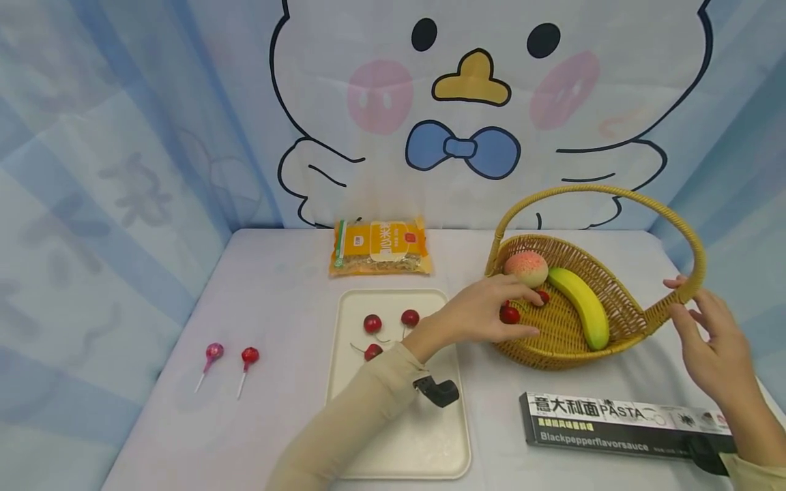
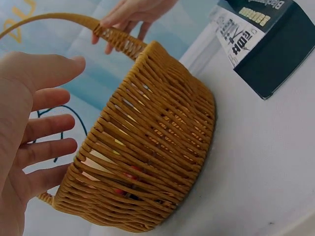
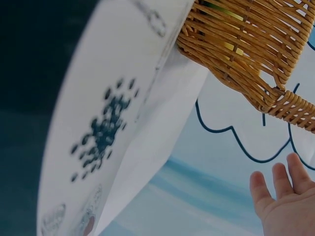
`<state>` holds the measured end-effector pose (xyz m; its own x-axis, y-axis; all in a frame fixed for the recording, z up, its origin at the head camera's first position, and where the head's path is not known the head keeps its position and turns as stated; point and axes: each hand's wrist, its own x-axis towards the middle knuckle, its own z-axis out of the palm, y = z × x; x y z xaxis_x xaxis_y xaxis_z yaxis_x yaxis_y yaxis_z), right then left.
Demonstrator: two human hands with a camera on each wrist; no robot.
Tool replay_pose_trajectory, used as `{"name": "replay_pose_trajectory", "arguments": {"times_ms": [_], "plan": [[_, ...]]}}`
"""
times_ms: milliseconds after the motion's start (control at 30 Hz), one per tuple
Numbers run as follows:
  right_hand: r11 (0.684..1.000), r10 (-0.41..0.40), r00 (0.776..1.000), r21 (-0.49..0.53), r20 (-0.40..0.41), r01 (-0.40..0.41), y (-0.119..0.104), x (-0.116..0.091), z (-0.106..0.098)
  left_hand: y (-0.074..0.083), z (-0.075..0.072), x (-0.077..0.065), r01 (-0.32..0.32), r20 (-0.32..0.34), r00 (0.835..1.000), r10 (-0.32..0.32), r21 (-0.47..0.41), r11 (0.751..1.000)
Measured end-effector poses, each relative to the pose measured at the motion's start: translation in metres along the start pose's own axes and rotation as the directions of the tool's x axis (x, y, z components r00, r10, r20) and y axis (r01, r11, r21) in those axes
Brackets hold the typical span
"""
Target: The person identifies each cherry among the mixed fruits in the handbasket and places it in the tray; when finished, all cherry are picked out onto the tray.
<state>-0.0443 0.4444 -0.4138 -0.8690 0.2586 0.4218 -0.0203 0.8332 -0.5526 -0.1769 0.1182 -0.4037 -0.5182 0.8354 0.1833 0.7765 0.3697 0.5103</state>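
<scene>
On the desk [image 1: 276, 273], a wicker basket [image 1: 552, 361] stands far right, beyond a pasta box [image 1: 614, 429]. The left grip [image 1: 488, 307], fingers spread, is over its left rim; the right grip [image 1: 715, 341], also unclosed, is beside its right end. Inside lie a banana [image 1: 580, 307], a peach [image 1: 527, 268] and small red fruits [image 1: 510, 315].

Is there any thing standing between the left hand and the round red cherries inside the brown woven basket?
From above, nothing visible does: in the head view, the left hand is over the open brown woven basket, its fingers beside the round red cherries. Sideways, its wall would block.
</scene>
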Motion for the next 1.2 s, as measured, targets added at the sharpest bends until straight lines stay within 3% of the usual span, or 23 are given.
{"name": "replay_pose_trajectory", "arguments": {"times_ms": [233,367,600,867,1000,1200], "plan": [[1.000,-0.014,1.000,0.003,-0.003,0.014,-0.001,0.000,0.001,0.001,0.002,0.011,0.082,0.097,0.992,-0.083,0.009,0.997],[1.000,0.002,1.000,-0.002,0.006,-0.002,-0.001,0.000,0.001,0.004,0.000,0.017,0.157,0.181,0.970,-0.160,0.028,0.987],[1.000,0.020,1.000,-0.011,0.010,-0.020,-0.002,0.000,-0.001,0.007,-0.002,0.030,0.217,0.261,0.942,-0.210,0.004,0.976],[1.000,0.019,1.000,-0.009,0.004,-0.019,-0.002,0.000,-0.001,0.013,-0.006,0.049,0.303,0.375,0.882,-0.285,0.013,0.953],[1.000,0.005,1.000,-0.004,-0.003,-0.005,-0.002,0.000,0.000,0.016,-0.005,0.054,0.348,0.394,0.857,-0.331,0.031,0.937],[1.000,-0.004,1.000,0.000,-0.005,0.004,-0.001,-0.001,-0.001,0.016,-0.002,0.057,0.382,0.392,0.839,-0.377,0.069,0.922]]}}
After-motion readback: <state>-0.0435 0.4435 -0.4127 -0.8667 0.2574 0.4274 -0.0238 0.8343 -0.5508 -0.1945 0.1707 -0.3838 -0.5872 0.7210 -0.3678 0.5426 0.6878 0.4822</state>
